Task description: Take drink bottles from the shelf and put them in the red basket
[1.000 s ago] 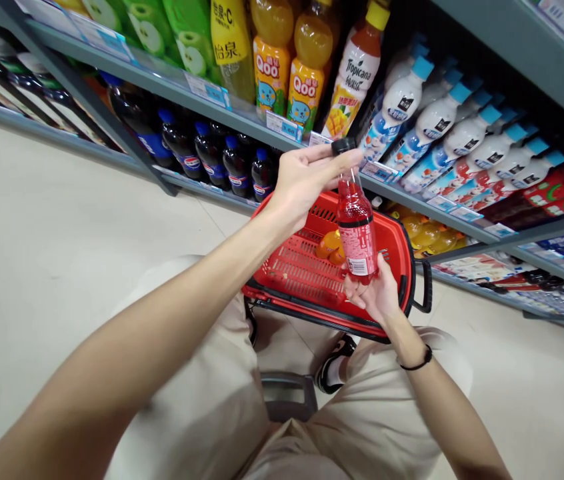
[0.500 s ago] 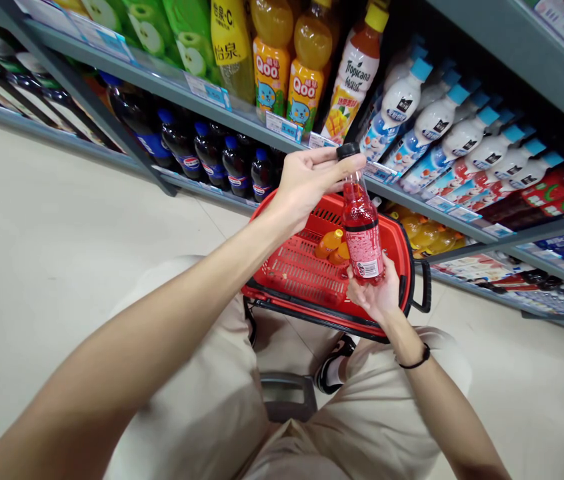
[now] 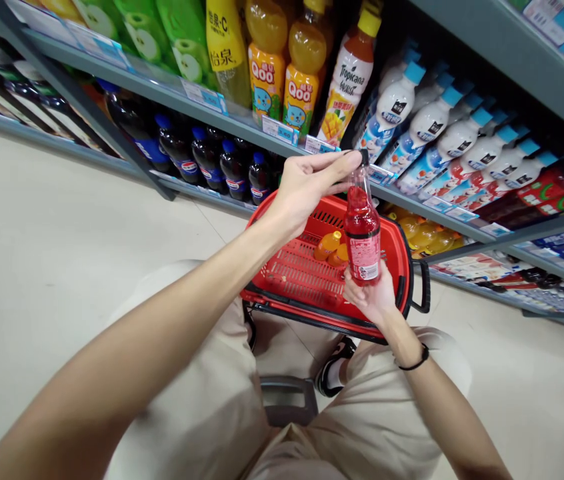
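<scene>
A bottle of red drink (image 3: 363,227) with a pink label and black cap is held upright over the basket, slightly tilted. My left hand (image 3: 307,187) pinches it at the black cap (image 3: 364,157), thumb against the cap's near side and partly covering it. My right hand (image 3: 372,293) grips the bottle's base from below, a dark band on that wrist. Beneath is a red shopping basket (image 3: 287,283) with a slotted floor. Inside it lie two small orange bottles (image 3: 329,245), one partly hidden behind the red bottle.
A shelf edge (image 3: 162,87) carries Qoo bottles (image 3: 265,80), a Tropicana bottle (image 3: 347,87) and white bottles with blue caps (image 3: 429,123). Pepsi bottles (image 3: 207,160) stand on the lower shelf. My knees flank the basket, whose black handle (image 3: 421,287) juts right.
The bottle's neck has shifted slightly right and down. My left hand's thumb and fingers have turned around the cap, now covering more of it. My right hand stays at the base.
</scene>
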`<state>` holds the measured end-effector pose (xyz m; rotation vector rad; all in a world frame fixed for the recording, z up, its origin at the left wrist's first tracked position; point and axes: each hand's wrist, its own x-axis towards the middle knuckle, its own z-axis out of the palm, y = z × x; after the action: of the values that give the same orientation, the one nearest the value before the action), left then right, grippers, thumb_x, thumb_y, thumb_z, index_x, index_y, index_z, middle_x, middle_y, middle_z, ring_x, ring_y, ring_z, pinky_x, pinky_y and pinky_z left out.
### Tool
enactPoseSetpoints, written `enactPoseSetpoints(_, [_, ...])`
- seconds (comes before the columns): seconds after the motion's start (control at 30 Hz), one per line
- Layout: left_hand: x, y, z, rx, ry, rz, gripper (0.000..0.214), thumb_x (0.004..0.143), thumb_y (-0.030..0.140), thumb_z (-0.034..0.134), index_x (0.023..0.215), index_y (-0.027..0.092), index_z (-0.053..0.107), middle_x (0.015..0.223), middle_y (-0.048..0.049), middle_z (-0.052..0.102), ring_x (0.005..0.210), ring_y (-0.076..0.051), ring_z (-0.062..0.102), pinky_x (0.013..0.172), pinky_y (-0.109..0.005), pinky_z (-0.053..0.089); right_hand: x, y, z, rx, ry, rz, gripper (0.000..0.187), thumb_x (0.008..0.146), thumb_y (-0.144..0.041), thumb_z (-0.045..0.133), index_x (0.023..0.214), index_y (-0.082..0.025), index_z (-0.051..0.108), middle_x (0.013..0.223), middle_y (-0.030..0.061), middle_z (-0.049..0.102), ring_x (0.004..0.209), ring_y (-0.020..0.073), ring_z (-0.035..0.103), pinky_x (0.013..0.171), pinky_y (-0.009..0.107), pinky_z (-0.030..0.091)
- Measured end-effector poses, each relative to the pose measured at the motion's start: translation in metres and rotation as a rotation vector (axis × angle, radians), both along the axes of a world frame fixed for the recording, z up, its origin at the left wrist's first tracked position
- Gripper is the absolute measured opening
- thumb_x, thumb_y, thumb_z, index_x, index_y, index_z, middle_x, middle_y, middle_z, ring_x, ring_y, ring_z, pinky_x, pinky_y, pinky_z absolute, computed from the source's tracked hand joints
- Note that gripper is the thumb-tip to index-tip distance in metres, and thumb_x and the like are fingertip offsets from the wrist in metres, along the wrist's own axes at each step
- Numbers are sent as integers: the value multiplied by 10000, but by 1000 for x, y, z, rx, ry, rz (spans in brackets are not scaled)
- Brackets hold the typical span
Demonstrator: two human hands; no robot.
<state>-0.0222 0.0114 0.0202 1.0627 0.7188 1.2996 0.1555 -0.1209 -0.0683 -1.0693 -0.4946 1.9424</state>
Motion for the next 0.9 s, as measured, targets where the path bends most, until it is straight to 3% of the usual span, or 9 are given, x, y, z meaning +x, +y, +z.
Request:
enactPoseSetpoints(0.13, [-4,-17,11,121,130,-68,340,711,422,908,967,211,828,954,-52,802,925,-233,768,918,-406,638,-5,5,-16,-83,-65,-134,615,976,-600,255,792,-160,644,451,13,470,359,128,338,390,243,278])
enactPoseSetpoints(0.27, [-15,-35,20,469,399,-206,277,754,355,887,1016,278,841,1000,-57,811,908,-243,768,896,-378,633,-4,11,-35,-244,-78,-299,488,981,-498,288,768,-179,590,530,38,568,388,117,360,392,223,273])
enactPoseSetpoints(0.37, [-16,-42,19,692,488,-277,284,783,315,862,1065,304,830,1003,-53,813,882,-247,770,835,-373,638,2,17,-46,-259,-61,-430,338,942,-433,417,726,-202,535,513,-10,542,399,112,374,406,217,311])
enactPoseSetpoints(0.5, [-8,-49,12,827,501,-390,355,830,241,816,1177,308,792,1065,-56,807,916,-229,767,839,-359,636,9,23,-55,-246,-56,-601,248,912,-418,497,795,-211,564,603,-26,635,493,133,541,462,220,425])
enactPoseSetpoints(0.6, [-6,-52,7,853,550,-357,376,845,219,800,1210,303,773,1049,-51,807,890,-210,761,820,-334,625,8,26,-55,-241,-47,-634,239,925,-392,493,792,-206,564,585,-27,635,468,125,530,440,207,410])
enactPoseSetpoints(0.7, [-9,-49,6,808,625,-169,361,837,247,815,1195,280,774,1043,-48,804,877,-204,755,852,-327,611,4,25,-51,-214,-29,-580,273,947,-399,475,790,-194,567,538,-18,607,384,103,431,376,188,298])
enactPoseSetpoints(0.8, [-13,-41,4,607,631,-2,338,840,329,818,1166,252,769,1081,-50,791,916,-197,750,890,-315,608,-2,19,-45,-141,-45,-357,414,975,-503,408,817,-170,597,575,47,663,332,79,351,355,188,226])
enactPoseSetpoints(0.9, [-13,-28,1,371,529,55,346,823,440,823,1077,218,747,1030,-60,778,930,-187,745,822,-281,613,-6,13,-39,-129,-45,-191,541,945,-642,406,786,-166,607,532,57,637,319,78,358,344,189,221])
